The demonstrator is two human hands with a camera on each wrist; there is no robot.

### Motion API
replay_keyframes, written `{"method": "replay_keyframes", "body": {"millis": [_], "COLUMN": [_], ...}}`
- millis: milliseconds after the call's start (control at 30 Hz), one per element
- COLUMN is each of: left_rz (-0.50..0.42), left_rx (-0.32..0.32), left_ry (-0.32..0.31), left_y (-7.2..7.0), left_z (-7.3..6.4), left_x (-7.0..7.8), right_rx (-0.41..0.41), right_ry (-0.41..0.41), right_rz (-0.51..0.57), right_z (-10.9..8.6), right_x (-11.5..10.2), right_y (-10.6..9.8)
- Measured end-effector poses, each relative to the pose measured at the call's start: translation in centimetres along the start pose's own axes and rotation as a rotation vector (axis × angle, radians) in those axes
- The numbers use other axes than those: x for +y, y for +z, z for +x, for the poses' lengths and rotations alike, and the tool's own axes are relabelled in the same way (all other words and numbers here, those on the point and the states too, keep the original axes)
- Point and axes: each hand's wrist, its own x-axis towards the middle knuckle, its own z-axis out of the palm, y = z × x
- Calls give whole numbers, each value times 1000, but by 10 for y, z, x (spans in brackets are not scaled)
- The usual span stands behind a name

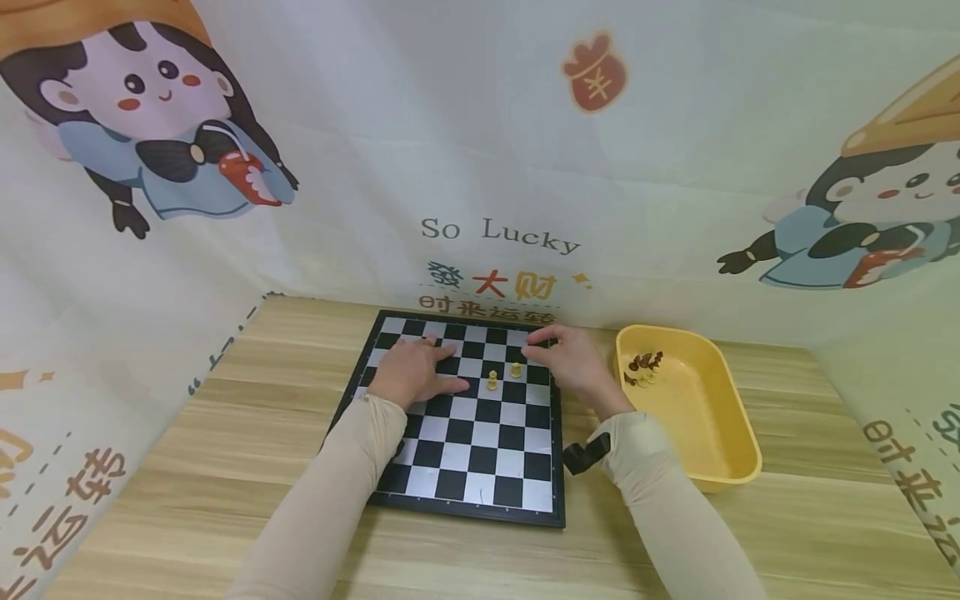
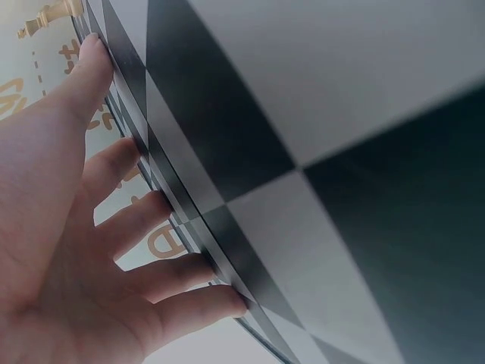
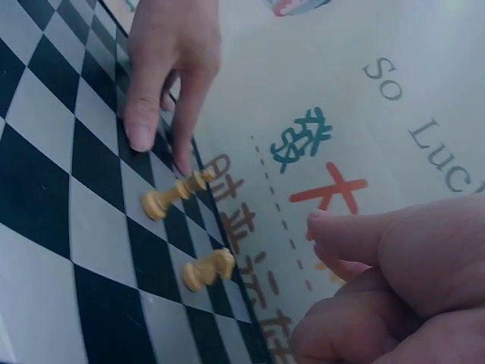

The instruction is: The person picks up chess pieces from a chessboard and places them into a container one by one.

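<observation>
A black-and-white chessboard [image 1: 483,450] lies flat on the wooden table. My left hand [image 1: 411,371] spreads over its left part, fingertips resting on the squares; the left wrist view shows the fingers [image 2: 155,208] spread apart. Just right of its thumb stands a pale yellow king [image 1: 492,381]. A pale yellow knight [image 3: 208,270] stands beside the king, nearer my right hand. My right hand [image 1: 573,362] hovers over the board's right edge by the far corner. Its thumb and index finger are slightly apart with nothing visible between them, and the other fingers bend loosely.
Right of the board sits a yellow plastic bin [image 1: 693,417], close by my right forearm. Several dark red and pale chess pieces [image 1: 643,367] lie in its far left corner. A printed cloth [image 1: 495,150] hangs behind the table.
</observation>
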Motion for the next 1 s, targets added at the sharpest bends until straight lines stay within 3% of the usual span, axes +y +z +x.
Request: {"method": "replay_keyframes", "body": {"millis": [233,433,700,800,1000], "left_rz": [6,7,14,14,6], "left_rx": [-3,5,-2,-11,-32], "left_ry": [-5,-1,-10,-16,-31], "left_y": [0,1,1,0,0], "left_z": [0,1,2,2,3], "left_x": [1,1,1,0,1], "right_rx": [18,49,26,17,42], "right_ry": [100,149,188,174,132], "right_rz": [102,173,280,299,199], "right_z": [3,5,7,8,8], "right_x": [9,17,28,31,33], "right_y": [17,28,35,38,42]}}
